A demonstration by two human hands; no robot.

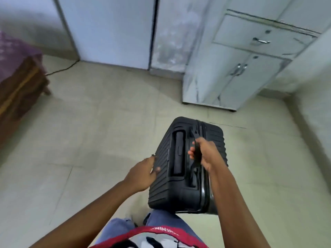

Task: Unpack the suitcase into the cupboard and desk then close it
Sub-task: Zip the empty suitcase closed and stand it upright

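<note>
- Pale cupboard (238, 68), upper right of the frame, has its doors closed.
- Black ribbed suitcase (186, 165), lower centre, stands zipped.
- Right hand (206, 153) curls around the top handle (197, 154); a slipping grip could topple the case.
- Left hand (143, 173) presses flat against its side.

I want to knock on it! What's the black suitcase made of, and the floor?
The suitcase looks like hard moulded plastic: matt black with raised ribs and a glossy strip along its seam. The floor seems to be pale tiles, going by the thin joint lines and soft sheen, though blur leaves the exact kind open.
</note>
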